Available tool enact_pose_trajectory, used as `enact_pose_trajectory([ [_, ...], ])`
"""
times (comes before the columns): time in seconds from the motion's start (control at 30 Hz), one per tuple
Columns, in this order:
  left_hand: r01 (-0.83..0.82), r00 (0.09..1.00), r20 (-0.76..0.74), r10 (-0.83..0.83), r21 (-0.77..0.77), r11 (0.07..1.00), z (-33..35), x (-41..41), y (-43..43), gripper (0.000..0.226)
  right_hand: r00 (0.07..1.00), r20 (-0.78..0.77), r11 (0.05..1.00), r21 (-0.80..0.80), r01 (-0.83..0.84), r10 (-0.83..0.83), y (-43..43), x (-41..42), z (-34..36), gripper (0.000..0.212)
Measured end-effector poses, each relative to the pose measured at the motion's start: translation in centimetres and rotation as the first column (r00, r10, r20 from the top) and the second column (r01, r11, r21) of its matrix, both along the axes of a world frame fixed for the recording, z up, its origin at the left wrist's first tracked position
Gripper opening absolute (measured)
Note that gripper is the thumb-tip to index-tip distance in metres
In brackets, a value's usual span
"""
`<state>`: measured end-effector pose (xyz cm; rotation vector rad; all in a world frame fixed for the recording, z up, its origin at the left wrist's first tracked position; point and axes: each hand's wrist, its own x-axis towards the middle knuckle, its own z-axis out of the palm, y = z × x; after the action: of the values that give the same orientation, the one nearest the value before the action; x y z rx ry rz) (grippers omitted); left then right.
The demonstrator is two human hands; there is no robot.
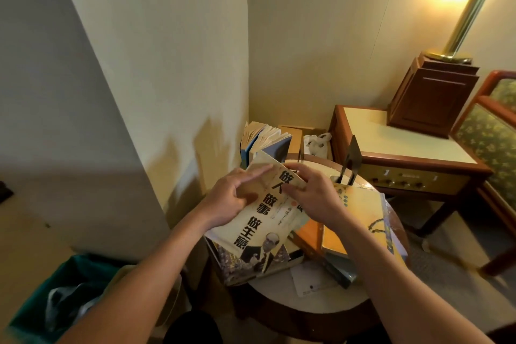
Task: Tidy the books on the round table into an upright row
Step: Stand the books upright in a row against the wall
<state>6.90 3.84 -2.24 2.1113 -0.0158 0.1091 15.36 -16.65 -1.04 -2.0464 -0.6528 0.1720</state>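
Observation:
A cream paperback with bold black characters and a man's picture is tilted up above the round table. My left hand grips its left edge near the top. My right hand pinches its top right corner. Two books stand upright at the table's far left, pages fanned. A yellow book lies flat on the right over orange and dark ones. A black metal bookend stands at the far right of the table.
A white slip of paper lies on the table's near side. A wooden side table with a lamp base stands to the right. A green bin sits at lower left. The wall is close on the left.

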Motion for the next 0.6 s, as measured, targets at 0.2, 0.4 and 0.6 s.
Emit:
enact_pose_trajectory([
  [0.2,-0.219,0.909,0.403,0.103,0.253,0.942,2.7,-1.7,-0.5,0.067,0.949,0.3,0.992,-0.101,-0.073,0.1,2.4,-0.3,4.6,0.034],
  [0.4,-0.355,0.853,0.485,0.191,0.271,0.895,1.7,-3.8,-1.5,0.043,0.856,0.516,0.994,-0.109,0.025,0.035,3.7,-1.4,1.9,0.032],
  [0.6,-0.414,0.793,0.553,0.255,0.182,0.892,1.6,-3.9,-2.9,0.032,0.946,0.285,0.972,-0.131,0.194,-0.151,4.2,-4.0,0.0,0.047],
])
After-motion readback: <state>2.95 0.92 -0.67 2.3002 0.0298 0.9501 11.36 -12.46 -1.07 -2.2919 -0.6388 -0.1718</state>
